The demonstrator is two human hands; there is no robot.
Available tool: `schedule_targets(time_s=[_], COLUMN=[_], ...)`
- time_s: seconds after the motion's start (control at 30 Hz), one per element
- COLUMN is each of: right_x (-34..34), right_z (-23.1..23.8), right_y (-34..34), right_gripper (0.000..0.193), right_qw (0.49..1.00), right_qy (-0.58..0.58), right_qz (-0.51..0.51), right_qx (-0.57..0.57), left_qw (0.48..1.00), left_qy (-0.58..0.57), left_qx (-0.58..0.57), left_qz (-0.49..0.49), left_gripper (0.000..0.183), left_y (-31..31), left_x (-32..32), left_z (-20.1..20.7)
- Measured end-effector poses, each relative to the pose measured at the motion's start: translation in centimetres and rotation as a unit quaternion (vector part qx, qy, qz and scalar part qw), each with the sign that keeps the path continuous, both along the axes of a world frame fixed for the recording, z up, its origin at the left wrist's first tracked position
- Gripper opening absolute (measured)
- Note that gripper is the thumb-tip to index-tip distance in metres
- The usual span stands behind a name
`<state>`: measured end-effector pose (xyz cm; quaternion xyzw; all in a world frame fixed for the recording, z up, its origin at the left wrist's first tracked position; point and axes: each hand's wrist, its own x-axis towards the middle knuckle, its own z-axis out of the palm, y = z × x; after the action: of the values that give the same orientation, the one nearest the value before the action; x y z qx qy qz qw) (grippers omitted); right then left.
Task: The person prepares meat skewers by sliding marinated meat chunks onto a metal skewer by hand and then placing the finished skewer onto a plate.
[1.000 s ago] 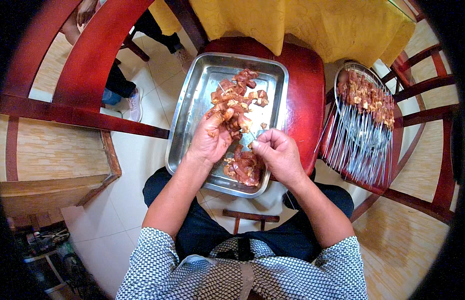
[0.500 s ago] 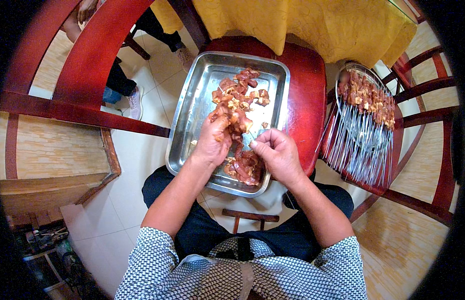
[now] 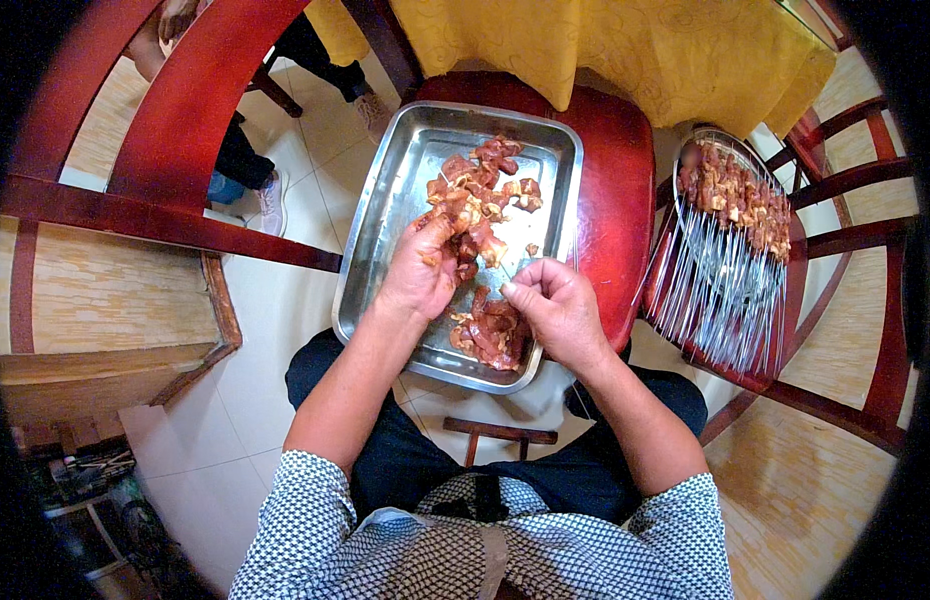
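Observation:
A shallow steel tray (image 3: 363,240) sits in front of me with marinated raw meat in it. My left hand (image 3: 421,272) is closed around pieces of meat (image 3: 467,212) over the tray's middle. With thumb and forefinger, my right hand (image 3: 557,308) pinches a thin metal skewer (image 3: 504,269), whose upper end runs toward the meat in my left hand; its tip is hidden there. Below the left hand lies a pile of loose meat (image 3: 490,335) near the tray's close edge. More meat chunks (image 3: 497,150) lie toward the far side.
The tray rests on a red wooden chair (image 3: 615,210). At right, another chair bears an oval plate (image 3: 679,190) of several loaded skewers (image 3: 735,195), metal ends toward me. A yellow tablecloth (image 3: 625,45) hangs at the back. Another person's shoe (image 3: 271,203) is at far left.
My left hand has shifted slightly left. The strip of meat hanging below it has drawn up or parted, leaving a gap above the near pile. My right hand has barely moved.

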<state>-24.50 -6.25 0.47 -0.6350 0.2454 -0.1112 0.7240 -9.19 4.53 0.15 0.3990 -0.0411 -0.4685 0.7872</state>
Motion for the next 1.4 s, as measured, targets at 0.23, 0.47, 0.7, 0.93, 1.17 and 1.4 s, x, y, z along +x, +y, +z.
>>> schedule_targets(time_s=[0.23,0.47,0.7,0.93,1.17,1.4], right_x=[-0.1,0.0,0.1,0.1,0.2,0.2], right_z=[0.2,-0.5,0.2,0.0,0.0,-0.3], right_y=[-0.2,-0.3,-0.4,-0.4,-0.4,-0.4], right_gripper=[0.012,0.011,0.012,0.012,0.012,0.011], right_qw=[1.0,0.998,1.0,0.998,0.999,0.999], right_qy=[0.005,-0.028,0.005,-0.007,-0.004,0.009], right_qz=[0.0,-0.022,-0.015,-0.028,-0.022,-0.016], right_qx=[0.013,0.042,0.007,0.048,0.038,0.041], left_qw=[0.999,0.997,0.999,1.0,0.999,0.999], left_qy=[0.019,-0.053,-0.026,-0.009,-0.033,-0.006], left_qx=[-0.003,-0.007,0.026,0.002,0.0,0.039], left_qz=[0.026,-0.059,-0.003,-0.003,0.002,0.031], left_gripper=[0.027,0.019,0.014,0.021,0.021,0.011], left_y=[-0.3,0.1,-0.8,-0.8,-0.5,-1.0], left_x=[-0.4,-1.9,-3.6,-3.1,-2.7,-3.5], left_z=[0.2,-0.2,0.4,0.2,-0.3,0.5])
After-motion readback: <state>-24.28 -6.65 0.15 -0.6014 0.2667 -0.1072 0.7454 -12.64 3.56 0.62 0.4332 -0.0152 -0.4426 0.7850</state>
